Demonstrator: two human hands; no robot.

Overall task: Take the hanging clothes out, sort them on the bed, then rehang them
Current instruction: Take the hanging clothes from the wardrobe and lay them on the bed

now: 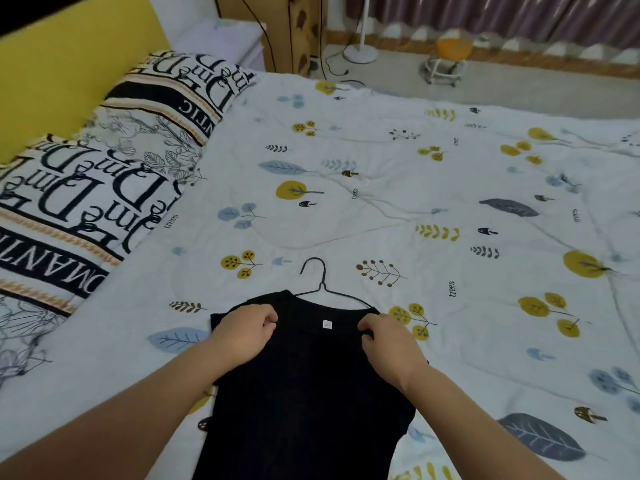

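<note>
Two hands grip one black top (304, 393) – one hanger (323, 285).

a wide bed (381, 161) fills the near and middle scene, covered by a white quilt printed with yellow trees, blue and grey leaves and small mushrooms. on the left, two pillows (104, 174) with large black lettering lean against a yellow headboard (69, 64). at the far left stands a white nightstand (225, 39), with a wooden cabinet (294, 29) beside it. farther right on the pale floor (519, 81) are a lamp's round white base (360, 53) and a small stool with an orange seat (450, 53). purple striped curtains (502, 15) hang along the far wall.
</note>
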